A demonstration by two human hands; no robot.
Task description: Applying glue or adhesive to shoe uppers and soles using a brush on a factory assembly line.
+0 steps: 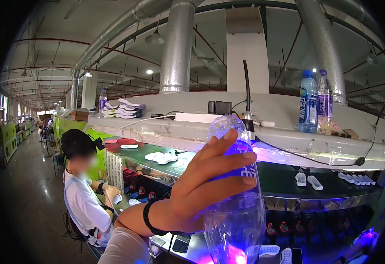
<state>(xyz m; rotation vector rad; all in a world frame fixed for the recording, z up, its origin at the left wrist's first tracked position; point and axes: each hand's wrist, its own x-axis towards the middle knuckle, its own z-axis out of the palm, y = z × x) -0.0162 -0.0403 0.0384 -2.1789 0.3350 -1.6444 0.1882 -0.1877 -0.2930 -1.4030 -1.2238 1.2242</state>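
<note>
The lower edge cut off the base of the clear bottle point(236, 220), and the left hand point(192, 187) covered part of its purple label point(246, 170). The thumb was out of sight. The white sleeve point(124, 251) ran out of view below, as did a white sole point(285, 256) and a dark phone point(296, 256) on the bench point(201, 244). The wearer's forearm hid part of a seated co-worker point(84, 198), whose face was blurred; the piece in that person's hands was too small to make out. A purple-lit shape point(368, 237) at lower right was indistinct, perhaps part of a machine. Far down the aisle point(42, 185), details were too tiny to tell.
</note>
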